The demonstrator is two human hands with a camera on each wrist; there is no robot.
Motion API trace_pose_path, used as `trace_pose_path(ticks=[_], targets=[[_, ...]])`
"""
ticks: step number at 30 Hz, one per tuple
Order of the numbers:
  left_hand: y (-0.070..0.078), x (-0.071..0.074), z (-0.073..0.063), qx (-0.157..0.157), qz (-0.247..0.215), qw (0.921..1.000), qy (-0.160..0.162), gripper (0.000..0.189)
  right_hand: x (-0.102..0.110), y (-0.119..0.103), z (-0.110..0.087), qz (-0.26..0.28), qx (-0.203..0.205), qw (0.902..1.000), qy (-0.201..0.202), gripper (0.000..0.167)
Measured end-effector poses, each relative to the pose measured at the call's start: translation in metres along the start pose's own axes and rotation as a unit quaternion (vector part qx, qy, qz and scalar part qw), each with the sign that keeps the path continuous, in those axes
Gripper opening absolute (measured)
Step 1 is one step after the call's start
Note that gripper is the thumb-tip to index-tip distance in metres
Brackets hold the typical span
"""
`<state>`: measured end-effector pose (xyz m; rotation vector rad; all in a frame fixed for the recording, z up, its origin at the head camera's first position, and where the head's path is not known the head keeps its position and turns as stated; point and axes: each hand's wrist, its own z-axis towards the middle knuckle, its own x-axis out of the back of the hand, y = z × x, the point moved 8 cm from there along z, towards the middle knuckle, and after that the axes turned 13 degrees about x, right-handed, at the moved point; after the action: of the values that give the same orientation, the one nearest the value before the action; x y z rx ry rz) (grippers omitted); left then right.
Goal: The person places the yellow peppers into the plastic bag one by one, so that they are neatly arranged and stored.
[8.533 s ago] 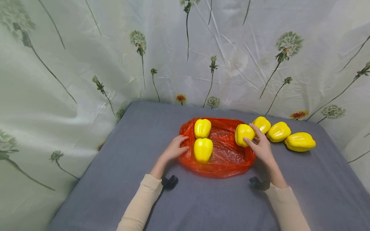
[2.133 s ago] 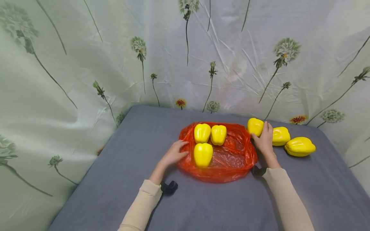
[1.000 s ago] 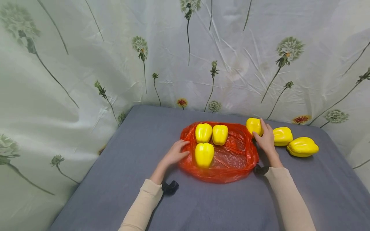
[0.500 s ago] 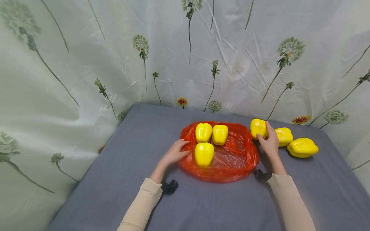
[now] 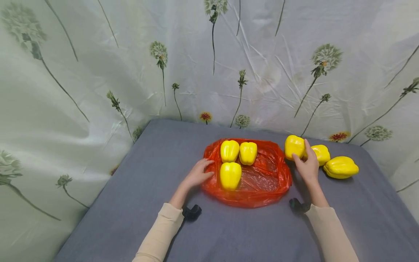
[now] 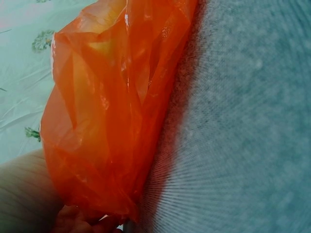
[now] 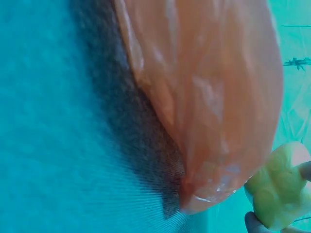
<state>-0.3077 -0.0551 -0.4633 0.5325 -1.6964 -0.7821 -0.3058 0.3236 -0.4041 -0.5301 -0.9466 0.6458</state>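
Note:
My right hand holds a yellow bell pepper between thumb and fingers, just right of the red plastic bag's rim. In the right wrist view the same bell pepper shows at the lower right, its lobed end toward the camera. The red plastic bag lies with its mouth spread wide. In it sit three yellow bell peppers: one at the back left, one beside it, one in front. My left hand holds the bag's left rim; in the left wrist view its fingertips are partly behind the red plastic.
Two more yellow bell peppers lie on the grey cloth-covered table at the right: one partly behind my right hand, one farther right. A flower-printed curtain hangs behind the table. Dark wrist cameras sit below both wrists.
The pepper my right hand carried earlier now sits in the bag's back row. That hand has since taken another pepper and drifted slightly right and nearer with it. My left hand stays put.

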Motion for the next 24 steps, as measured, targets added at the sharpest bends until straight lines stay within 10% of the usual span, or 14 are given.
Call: trace_pose_path(ticks=[24], targets=[[0.000, 0.001, -0.001, 0.000, 0.010, 1.0000, -0.002, 0.049, 0.006, -0.008, -0.026, 0.024, -0.058, 0.9980, -0.013, 0.068]])
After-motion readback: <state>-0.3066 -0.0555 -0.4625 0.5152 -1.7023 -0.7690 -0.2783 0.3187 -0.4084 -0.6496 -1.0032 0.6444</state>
